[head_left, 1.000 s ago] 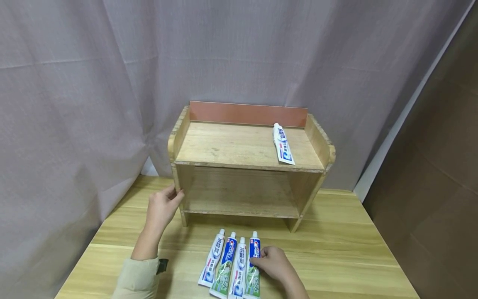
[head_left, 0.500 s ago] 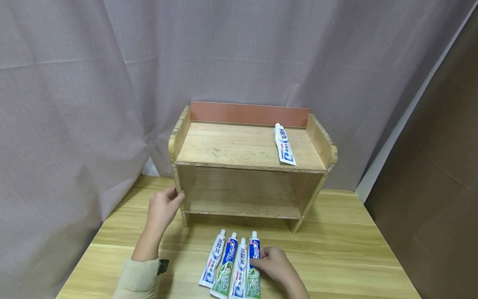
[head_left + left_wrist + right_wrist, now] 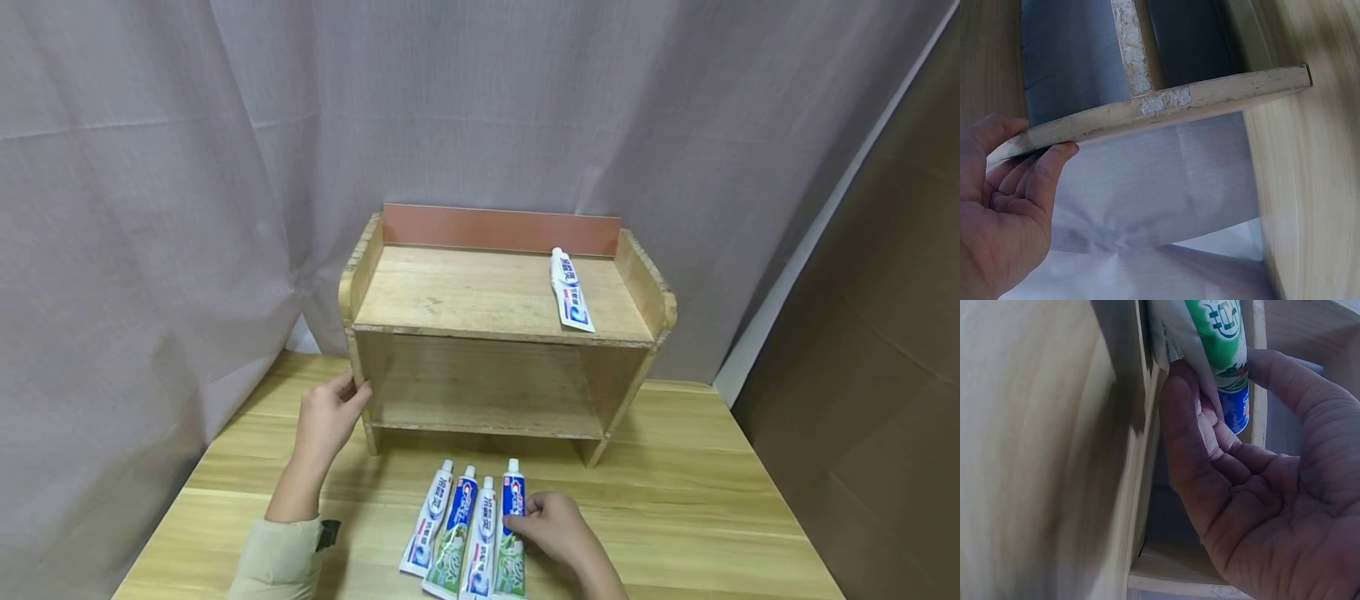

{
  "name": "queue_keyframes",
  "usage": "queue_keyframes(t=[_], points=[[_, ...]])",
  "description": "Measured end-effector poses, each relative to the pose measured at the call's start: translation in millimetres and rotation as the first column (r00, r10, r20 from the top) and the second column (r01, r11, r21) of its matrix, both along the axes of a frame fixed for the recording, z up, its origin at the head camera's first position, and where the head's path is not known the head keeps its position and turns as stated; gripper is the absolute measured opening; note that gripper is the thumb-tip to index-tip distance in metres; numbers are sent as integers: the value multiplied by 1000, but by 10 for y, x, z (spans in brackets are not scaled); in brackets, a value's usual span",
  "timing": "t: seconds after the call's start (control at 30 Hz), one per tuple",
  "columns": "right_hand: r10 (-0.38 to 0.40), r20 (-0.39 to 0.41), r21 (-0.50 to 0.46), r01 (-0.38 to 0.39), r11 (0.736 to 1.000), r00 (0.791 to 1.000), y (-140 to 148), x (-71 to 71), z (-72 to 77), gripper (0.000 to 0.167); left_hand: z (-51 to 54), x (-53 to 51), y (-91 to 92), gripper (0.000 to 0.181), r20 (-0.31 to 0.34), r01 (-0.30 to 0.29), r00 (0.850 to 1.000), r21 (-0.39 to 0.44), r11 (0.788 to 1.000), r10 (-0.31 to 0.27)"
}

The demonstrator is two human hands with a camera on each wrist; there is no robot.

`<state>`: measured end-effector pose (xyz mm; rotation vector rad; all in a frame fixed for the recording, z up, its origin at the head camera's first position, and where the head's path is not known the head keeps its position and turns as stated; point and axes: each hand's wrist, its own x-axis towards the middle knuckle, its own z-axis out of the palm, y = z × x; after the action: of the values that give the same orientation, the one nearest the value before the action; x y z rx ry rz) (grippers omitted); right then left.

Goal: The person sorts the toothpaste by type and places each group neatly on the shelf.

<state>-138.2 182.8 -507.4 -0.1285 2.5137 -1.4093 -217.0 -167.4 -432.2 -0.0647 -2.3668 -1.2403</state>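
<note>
Blue characters reading 冷酸灵, with smaller 抗敏感 below, stand on the white tube point(image 3: 572, 292) atop the wooden shelf point(image 3: 465, 287); the leftmost tube point(image 3: 427, 521) and third tube point(image 3: 480, 542) in the near row carry the same. The second tube point(image 3: 452, 537) and rightmost tube point(image 3: 510, 557) bear a red C and white characters, seemingly 佳洁士 (the remaining print is too small to read).

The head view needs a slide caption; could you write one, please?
The left hand grips a wooden shelf unit; the right hand holds the rightmost toothpaste tube of four in front.
</note>
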Motion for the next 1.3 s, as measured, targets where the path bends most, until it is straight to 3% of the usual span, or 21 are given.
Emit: queue_keyframes(t=[0.73, 1.3], points=[[-10, -51, 36, 12, 999, 999, 26, 11, 88, 33, -51, -8, -8, 31, 4, 15, 1000, 20, 1000, -15], [-21, -32, 39, 22, 999, 999, 56, -25, 113, 32, -15, -16, 2, 29, -1, -8, 1000, 14, 1000, 8]])
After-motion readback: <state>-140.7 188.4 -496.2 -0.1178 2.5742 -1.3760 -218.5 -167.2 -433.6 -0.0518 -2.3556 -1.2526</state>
